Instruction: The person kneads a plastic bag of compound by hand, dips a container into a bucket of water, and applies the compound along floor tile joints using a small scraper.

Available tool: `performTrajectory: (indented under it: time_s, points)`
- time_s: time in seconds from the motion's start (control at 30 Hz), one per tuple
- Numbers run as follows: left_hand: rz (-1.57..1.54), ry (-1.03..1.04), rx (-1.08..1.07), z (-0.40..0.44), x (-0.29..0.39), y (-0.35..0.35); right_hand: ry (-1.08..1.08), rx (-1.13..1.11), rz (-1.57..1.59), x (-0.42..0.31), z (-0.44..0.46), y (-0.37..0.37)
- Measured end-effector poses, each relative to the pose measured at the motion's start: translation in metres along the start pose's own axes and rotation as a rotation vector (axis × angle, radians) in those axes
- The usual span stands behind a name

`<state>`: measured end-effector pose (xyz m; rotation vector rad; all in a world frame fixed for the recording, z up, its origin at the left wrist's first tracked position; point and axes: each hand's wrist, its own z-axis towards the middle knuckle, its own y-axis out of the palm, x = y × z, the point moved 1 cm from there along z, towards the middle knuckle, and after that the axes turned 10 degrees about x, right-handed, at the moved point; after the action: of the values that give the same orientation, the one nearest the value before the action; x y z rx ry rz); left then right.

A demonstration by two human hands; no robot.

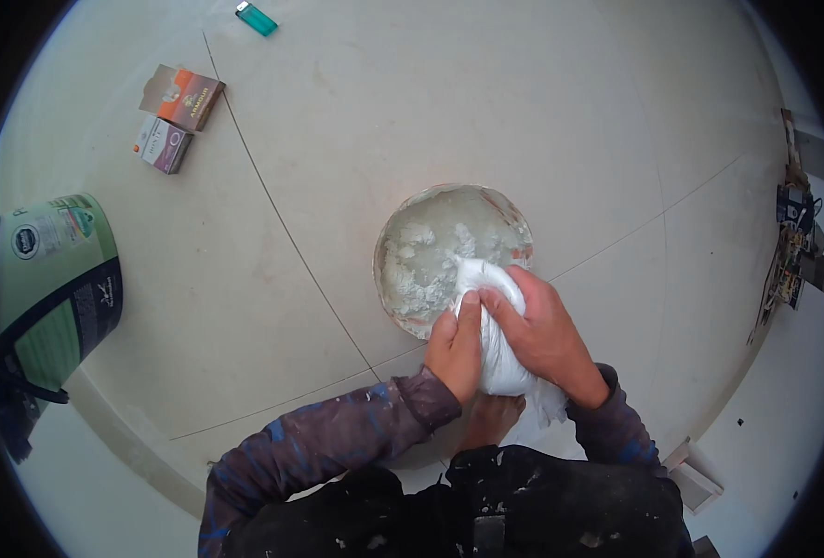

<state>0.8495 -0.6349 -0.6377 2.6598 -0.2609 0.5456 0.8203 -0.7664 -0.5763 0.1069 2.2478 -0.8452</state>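
Note:
Both hands grip a white plastic bag [498,358] filled with powder, its upper end tilted over the near right rim of a round bowl [381,219]. My left hand [456,349] closes on the bag's left side, thumb pointing up. My right hand [550,330] wraps its right side, the thumb pressed near the top. Inside the bowl, clumps of white powder [421,296] lie in a pale, wet-looking liquid [445,209]. A twisted loose end of the bag hangs below my right hand.
A green and dark blue paint bucket [54,288] is at the left. Two small boxes [189,98] [163,144] and a green lighter [257,19] lie on the tiled floor [300,121]. Assorted items [793,223] line the far right. A bare foot [494,420] is below the bag.

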Motion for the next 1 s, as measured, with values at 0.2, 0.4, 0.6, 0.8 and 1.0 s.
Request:
performTrajectory:
  time_s: [0.2,0.4,0.6,0.8,1.0]
  points:
    - [0.085,0.059,-0.049,0.027,0.010,0.019,-0.019,0.142,-0.046,-0.008,0.016,-0.010]
    - [0.241,0.051,-0.122,0.009,-0.011,0.016,0.087,0.163,-0.041,0.000,-0.007,-0.012]
    - [0.229,0.180,0.061,-0.016,0.001,0.001,0.029,-0.067,-0.043,-0.003,-0.005,0.004]
    - [0.170,0.097,0.161,0.002,0.021,-0.010,-0.085,-0.077,-0.057,-0.012,0.019,0.023]
    - [0.333,0.396,0.061,0.038,0.047,0.014,-0.126,0.124,-0.230,-0.030,0.040,0.010]
